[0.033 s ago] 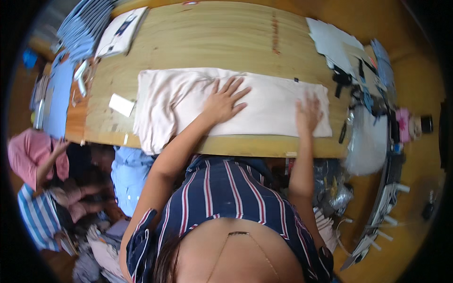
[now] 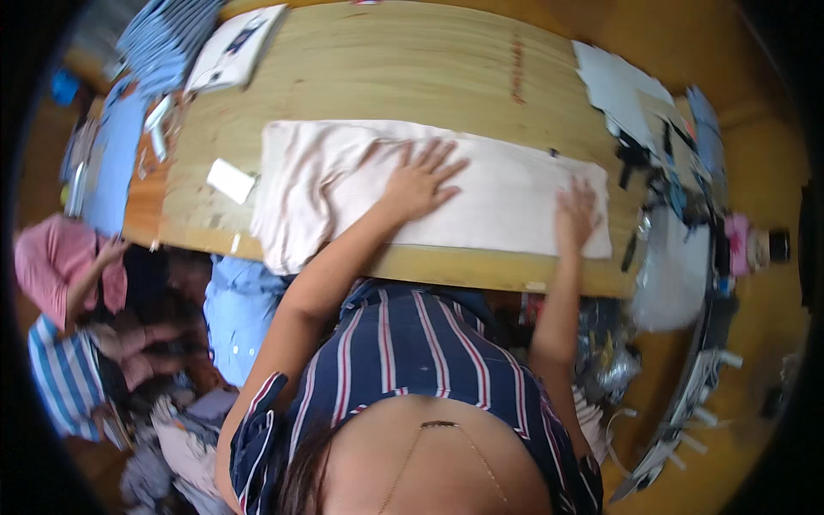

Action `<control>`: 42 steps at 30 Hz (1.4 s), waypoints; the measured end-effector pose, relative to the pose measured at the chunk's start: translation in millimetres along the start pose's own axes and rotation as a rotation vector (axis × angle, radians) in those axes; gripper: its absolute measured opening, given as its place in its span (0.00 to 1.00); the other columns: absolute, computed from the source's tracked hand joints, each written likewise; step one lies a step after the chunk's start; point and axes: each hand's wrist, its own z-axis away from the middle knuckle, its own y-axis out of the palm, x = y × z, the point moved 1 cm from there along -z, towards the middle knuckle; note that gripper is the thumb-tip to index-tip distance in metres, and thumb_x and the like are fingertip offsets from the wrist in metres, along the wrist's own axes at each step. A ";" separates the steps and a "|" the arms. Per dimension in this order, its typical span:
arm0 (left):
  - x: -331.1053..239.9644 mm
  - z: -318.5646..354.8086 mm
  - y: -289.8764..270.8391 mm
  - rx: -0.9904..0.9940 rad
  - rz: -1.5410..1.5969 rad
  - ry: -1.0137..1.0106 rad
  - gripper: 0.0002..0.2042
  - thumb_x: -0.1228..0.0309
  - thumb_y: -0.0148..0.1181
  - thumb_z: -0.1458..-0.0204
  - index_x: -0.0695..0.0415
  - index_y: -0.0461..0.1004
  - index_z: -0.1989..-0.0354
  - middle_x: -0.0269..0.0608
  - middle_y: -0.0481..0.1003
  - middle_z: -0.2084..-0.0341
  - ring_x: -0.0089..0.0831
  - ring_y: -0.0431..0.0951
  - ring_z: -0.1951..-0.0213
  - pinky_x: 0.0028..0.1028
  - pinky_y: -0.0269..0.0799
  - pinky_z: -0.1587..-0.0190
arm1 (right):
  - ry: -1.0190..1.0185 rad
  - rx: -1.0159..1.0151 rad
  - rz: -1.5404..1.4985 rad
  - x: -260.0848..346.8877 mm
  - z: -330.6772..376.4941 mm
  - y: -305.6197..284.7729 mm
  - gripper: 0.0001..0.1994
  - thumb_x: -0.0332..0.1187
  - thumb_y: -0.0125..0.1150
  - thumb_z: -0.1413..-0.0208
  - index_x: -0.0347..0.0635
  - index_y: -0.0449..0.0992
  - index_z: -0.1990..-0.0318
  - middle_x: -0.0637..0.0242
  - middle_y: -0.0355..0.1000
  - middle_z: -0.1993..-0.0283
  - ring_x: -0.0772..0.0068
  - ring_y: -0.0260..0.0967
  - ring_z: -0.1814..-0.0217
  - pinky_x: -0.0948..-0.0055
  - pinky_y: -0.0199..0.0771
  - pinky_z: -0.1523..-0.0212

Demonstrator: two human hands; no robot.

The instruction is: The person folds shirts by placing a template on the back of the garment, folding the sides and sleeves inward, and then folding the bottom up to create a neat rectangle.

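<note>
The left hand (image 2: 422, 182) lies flat, fingers spread, on a pale pink cloth (image 2: 493, 206); the right hand (image 2: 577, 216) rests near its right end. A white card (image 2: 231, 180) lies on the worktop (image 2: 403, 69).

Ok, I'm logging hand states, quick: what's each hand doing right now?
Left hand: open, palm down on the pale pink cloth.
Right hand: open, on the cloth near its right end.

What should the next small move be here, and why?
Probably sliding the left hand toward the left end of the pale pink cloth to smooth it: creases bunch on that side, while the fabric between the left hand and the right hand looks fairly flat. Both hands are open, palms down.
</note>
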 end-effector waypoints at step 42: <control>127.4 162.0 -99.0 -0.176 0.105 -0.816 0.30 0.73 0.64 0.71 0.52 0.62 0.53 0.32 0.70 0.61 0.34 0.63 0.51 0.35 0.53 0.50 | -0.884 0.502 -1.425 278.3 -147.0 -145.5 0.15 0.28 0.57 0.56 0.31 0.69 0.60 0.65 0.70 0.65 0.77 0.65 0.65 0.79 0.65 0.61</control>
